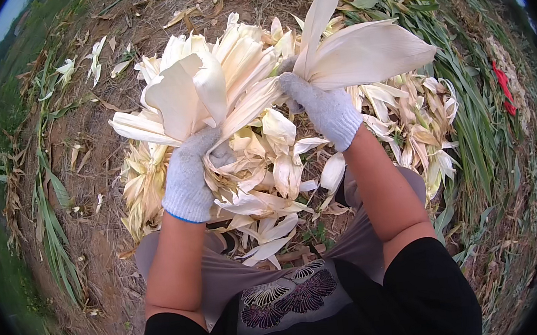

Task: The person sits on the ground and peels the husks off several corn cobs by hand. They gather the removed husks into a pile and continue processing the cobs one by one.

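Both my hands wear pale knitted work gloves. My left hand (194,165) grips a bunch of cream corn husks (178,98), whose broad leaves fan upward from it. Long husk strips run from that bunch toward the other glove. My right hand (318,103) is closed on the base of a few wide corn husk leaves (364,54), which point up and to the right. Between and below the gloves lies a pile of loose dry husks (286,170). Behind my left hand a thick stack of husks (236,48) rests. The fingertips of both hands are partly hidden.
Loose husks (411,128) lie heaped at the right, beside long green corn leaves (474,121). More green leaves (53,219) stretch over the bare soil (102,263) at the left. A red cloth-like thing (504,86) lies far right. My bent knees flank the pile.
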`<action>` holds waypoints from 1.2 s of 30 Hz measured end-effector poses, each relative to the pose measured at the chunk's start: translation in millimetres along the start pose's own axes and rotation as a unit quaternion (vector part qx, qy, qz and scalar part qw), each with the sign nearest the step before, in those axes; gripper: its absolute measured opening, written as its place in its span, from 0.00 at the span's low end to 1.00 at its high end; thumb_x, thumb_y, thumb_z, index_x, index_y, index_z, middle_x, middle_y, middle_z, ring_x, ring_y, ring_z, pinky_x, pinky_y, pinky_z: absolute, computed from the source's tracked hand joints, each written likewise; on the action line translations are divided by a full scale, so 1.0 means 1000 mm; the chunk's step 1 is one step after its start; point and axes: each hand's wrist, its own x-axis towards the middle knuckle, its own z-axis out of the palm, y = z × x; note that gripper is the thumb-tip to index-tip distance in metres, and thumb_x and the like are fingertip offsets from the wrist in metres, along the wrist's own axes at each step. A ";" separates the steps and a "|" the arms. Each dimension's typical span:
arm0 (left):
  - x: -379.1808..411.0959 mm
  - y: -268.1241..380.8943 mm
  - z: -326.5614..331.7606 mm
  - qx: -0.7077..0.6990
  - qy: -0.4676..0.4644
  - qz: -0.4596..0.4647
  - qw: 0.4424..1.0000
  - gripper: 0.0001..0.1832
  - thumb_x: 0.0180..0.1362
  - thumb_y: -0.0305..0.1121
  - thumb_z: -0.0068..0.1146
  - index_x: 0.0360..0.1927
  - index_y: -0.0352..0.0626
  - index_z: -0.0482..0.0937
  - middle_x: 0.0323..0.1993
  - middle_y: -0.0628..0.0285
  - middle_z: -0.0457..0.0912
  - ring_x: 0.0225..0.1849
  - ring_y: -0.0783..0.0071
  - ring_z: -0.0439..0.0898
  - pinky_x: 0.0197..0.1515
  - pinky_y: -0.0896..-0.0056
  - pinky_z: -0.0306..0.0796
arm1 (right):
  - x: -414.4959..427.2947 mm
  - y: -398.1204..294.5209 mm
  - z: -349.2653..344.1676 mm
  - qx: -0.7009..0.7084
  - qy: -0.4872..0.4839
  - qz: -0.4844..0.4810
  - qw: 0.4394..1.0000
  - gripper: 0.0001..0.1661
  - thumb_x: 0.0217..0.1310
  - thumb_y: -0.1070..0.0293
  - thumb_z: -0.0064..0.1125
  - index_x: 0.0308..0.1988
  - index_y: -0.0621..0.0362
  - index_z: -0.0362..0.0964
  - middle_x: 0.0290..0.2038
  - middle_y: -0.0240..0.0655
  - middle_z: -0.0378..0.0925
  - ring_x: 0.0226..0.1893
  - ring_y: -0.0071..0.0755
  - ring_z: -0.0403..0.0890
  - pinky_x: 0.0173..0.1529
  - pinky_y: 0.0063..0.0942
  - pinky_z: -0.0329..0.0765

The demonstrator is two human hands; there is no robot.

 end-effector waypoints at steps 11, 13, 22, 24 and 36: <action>-0.005 0.005 -0.008 -0.013 0.012 -0.005 1.000 0.07 0.65 0.27 0.54 0.42 0.35 0.78 0.25 0.66 0.75 0.23 0.81 0.72 0.25 0.79 0.69 | -0.003 0.001 0.005 -0.003 -0.051 0.016 0.999 0.18 0.68 0.62 0.62 0.52 0.60 0.79 0.31 0.29 0.78 0.31 0.20 0.75 0.35 0.22 0.74; -0.010 0.006 0.001 0.034 0.011 0.009 0.999 0.06 0.65 0.28 0.53 0.40 0.36 0.78 0.24 0.67 0.73 0.23 0.80 0.70 0.26 0.78 0.66 | -0.003 -0.002 0.009 -0.098 -0.013 0.014 0.995 0.16 0.68 0.63 0.62 0.51 0.60 0.79 0.31 0.29 0.78 0.32 0.22 0.76 0.36 0.24 0.76; -0.014 -0.001 0.023 0.011 0.007 -0.007 1.000 0.07 0.65 0.29 0.55 0.30 0.39 0.77 0.21 0.69 0.67 0.22 0.79 0.67 0.26 0.74 0.62 | 0.011 0.027 0.003 -0.393 0.054 -0.221 0.891 0.19 0.54 0.61 0.69 0.43 0.60 0.76 0.37 0.51 0.80 0.44 0.57 0.82 0.48 0.43 0.79; -0.016 -0.001 0.031 0.028 0.029 0.009 0.999 0.07 0.65 0.29 0.56 0.31 0.39 0.77 0.21 0.69 0.67 0.21 0.79 0.67 0.25 0.74 0.62 | 0.010 0.029 0.004 -0.357 0.068 -0.266 0.893 0.17 0.57 0.62 0.67 0.43 0.60 0.77 0.38 0.51 0.81 0.45 0.59 0.81 0.50 0.44 0.79; -0.002 0.003 0.001 -0.013 0.041 -0.003 0.999 0.07 0.66 0.32 0.58 0.43 0.43 0.75 0.21 0.70 0.70 0.17 0.82 0.67 0.21 0.76 0.65 | 0.001 0.008 0.004 -0.032 0.008 0.021 0.999 0.21 0.57 0.54 0.70 0.37 0.64 0.80 0.27 0.32 0.80 0.26 0.25 0.78 0.31 0.29 0.77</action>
